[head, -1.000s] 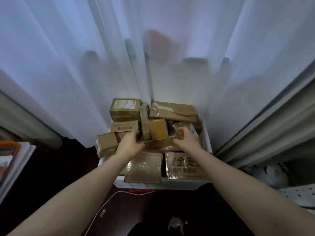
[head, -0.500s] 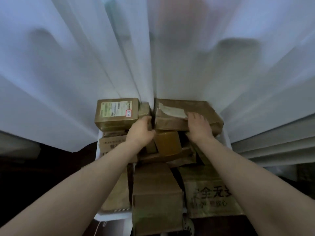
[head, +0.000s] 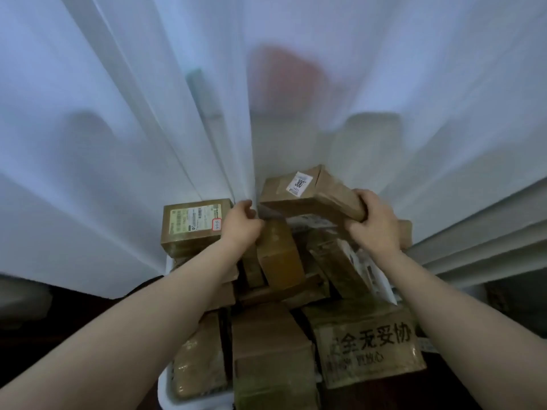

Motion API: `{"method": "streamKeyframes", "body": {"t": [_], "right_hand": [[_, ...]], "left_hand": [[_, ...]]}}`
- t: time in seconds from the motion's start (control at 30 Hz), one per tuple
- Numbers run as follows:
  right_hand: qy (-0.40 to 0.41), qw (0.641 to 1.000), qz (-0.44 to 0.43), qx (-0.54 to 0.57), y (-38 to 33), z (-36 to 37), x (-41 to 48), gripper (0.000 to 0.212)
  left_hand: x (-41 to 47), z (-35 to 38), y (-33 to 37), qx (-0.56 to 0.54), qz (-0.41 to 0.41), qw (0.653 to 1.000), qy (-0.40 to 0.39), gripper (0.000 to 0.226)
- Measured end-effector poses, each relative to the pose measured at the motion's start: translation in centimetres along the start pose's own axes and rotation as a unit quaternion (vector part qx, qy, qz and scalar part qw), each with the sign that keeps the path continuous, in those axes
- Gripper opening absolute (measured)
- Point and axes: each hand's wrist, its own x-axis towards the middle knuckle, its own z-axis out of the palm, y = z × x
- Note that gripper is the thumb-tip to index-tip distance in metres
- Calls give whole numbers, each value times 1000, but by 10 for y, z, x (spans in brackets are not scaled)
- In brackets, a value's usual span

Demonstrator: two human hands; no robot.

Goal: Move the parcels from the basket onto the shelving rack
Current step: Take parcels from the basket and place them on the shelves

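A white basket [head: 165, 389] is heaped with several brown cardboard parcels. At the far top of the heap, a long brown parcel with a small white "300" sticker [head: 307, 192] is tilted up off the pile. My right hand [head: 373, 223] grips its right end. My left hand [head: 242, 221] holds its left end, fingers curled at the corner. Left of it lies a box with a white shipping label [head: 192, 224]. Near me sits a parcel with black printed characters [head: 370, 347]. No shelving rack is in view.
A sheer white curtain [head: 118, 128] hangs right behind the basket, with blurred shapes showing through it. A heavier grey curtain [head: 488, 232] hangs at the right. Dark floor lies on both sides of the basket.
Both hands went from the middle of the heap to the long parcel at the back and took hold of it. That parcel has lifted and tilted. The view moved closer over the basket.
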Motion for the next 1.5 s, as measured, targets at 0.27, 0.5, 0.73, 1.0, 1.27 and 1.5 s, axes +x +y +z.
{"method": "streamKeyframes", "body": {"t": [0.27,0.5,0.73,1.0,1.27,1.5], "right_hand": [[50,858,327,394,20,-119,-57,33],[59,757,385,525,78,-204,-171,51],[52,739,338,581,105,-267,-264,20],[182,716,316,596,125,-279,-332,16],[209,716,262,612,100,-282,-350,44],[243,767,263,532,104,-330,-366,34]], "left_hand": [[-84,43,65,-119,5,986,-115,72],[-198,98,82,-154,17,948,-276,36],[-281,133,93,-63,62,938,-336,30],[-327,175,106,-220,21,917,-332,21],[-357,209,127,-268,10,874,-404,31],[-335,181,169,-240,133,939,-210,81]]}}
